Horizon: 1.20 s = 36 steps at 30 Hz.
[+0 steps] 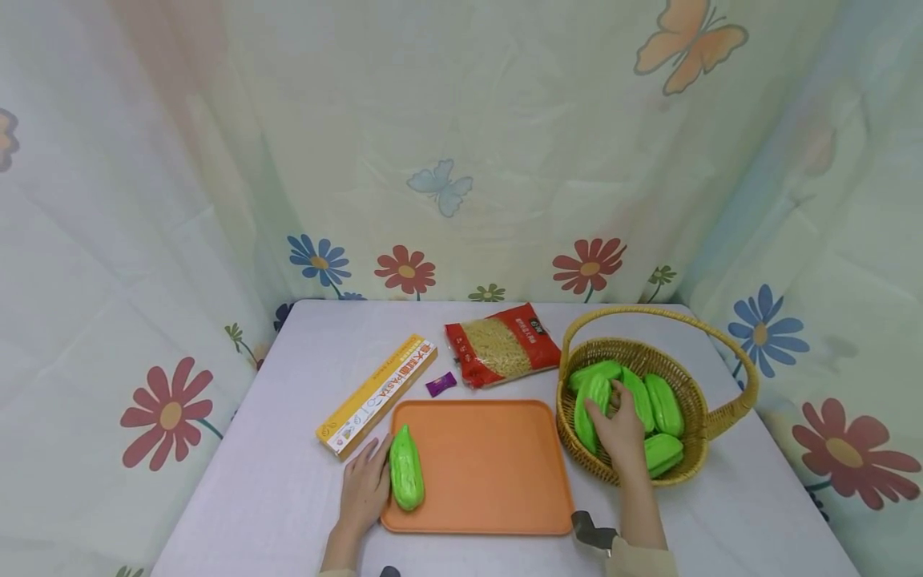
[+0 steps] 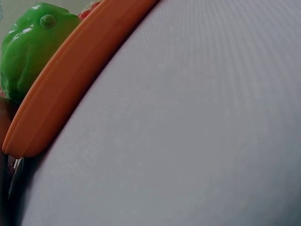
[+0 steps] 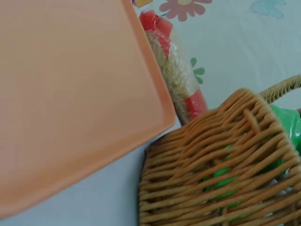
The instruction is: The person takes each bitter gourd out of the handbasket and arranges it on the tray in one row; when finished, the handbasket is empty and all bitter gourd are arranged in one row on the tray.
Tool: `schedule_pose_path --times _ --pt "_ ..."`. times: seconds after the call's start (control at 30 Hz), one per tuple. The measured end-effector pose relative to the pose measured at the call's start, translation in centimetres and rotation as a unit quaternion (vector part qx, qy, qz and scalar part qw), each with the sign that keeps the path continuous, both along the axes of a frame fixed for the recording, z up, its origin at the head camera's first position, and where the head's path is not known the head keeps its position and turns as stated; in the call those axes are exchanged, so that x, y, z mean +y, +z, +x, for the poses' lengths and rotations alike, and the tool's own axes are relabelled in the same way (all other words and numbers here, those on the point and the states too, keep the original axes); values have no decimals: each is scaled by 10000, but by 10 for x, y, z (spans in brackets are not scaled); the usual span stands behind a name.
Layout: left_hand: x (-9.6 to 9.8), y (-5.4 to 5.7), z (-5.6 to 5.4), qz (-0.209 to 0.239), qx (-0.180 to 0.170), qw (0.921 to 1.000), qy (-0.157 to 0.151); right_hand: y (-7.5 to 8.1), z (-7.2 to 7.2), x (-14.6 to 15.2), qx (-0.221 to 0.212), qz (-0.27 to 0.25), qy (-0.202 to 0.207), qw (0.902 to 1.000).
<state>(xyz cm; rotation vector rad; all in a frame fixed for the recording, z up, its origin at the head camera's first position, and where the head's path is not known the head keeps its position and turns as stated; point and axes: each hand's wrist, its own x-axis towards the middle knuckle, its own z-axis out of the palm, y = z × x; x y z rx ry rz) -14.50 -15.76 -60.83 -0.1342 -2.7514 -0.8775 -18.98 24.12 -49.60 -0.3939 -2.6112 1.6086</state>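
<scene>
An orange tray (image 1: 490, 469) lies on the table, and a glossy, bumpy green gourd (image 1: 407, 473) rests along its left side. My left hand (image 1: 365, 486) lies at the tray's left rim beside that gourd, fingers extended forward. On the right stands a wicker basket (image 1: 692, 449) with several green, ridged gourds in it. My right hand (image 1: 620, 425) reaches over the basket's near rim, thumb and fingers pinching the left gourd (image 1: 593, 405). The right wrist view shows the basket's woven side (image 3: 211, 174), with green showing through the gaps; the hand is mostly hidden there.
A long yellow and white pasta box (image 1: 376, 397) lies slanted left of the tray. Behind the tray are a small purple packet (image 1: 441, 385) and a red bag of pasta (image 1: 502, 346), close to the basket. The basket's tall handle (image 1: 671, 314) arches over it.
</scene>
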Motion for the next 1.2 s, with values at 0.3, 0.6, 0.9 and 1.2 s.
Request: schedule_pose_path --times 0.3,0.6,0.9,1.2 --pt "-1 -1 -2 16 -104 9999 9 9 2 -13 301 -355 -110 9989" --pt "0 1 -1 -19 -283 9996 28 6 2 -31 408 -408 240 9980" --pt "0 1 0 -7 -310 9995 21 2 5 -63 657 -571 553 9947" --pt "0 -1 0 121 112 9998 -96 -18 6 -99 797 -433 852 9922"
